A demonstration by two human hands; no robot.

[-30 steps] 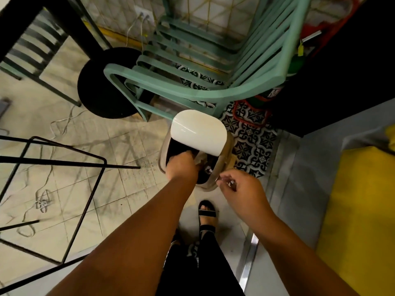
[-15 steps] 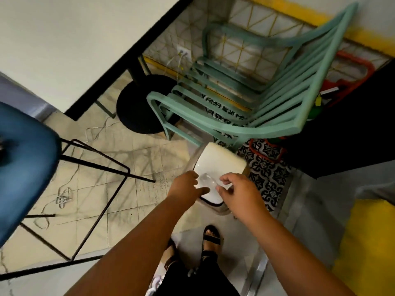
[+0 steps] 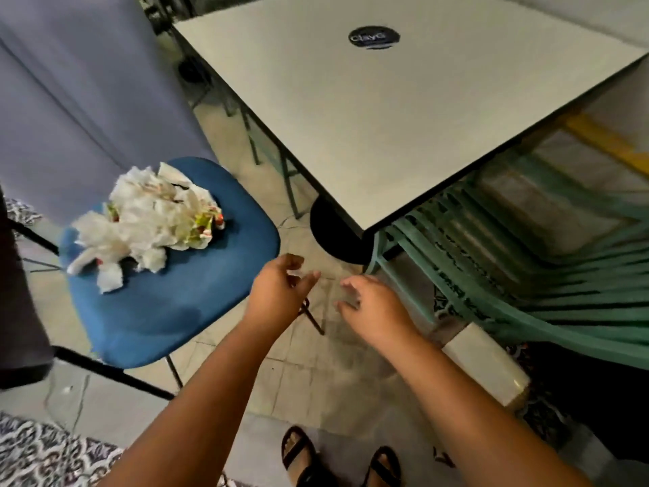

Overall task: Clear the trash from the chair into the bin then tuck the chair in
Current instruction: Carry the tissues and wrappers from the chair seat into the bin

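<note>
Above floor, left hand [image 3: 277,293], right hand [image 3: 375,307], empty, loose-fingered

Crumpled paper trash [image 3: 147,219]; matt cloth chair [image 3: 196,293]; smooth matt table [image 3: 386,117]

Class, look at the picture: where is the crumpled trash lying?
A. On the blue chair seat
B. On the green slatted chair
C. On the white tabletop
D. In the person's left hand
A: the crumpled trash lies heaped on the blue chair seat, while both hands hold nothing.
</note>
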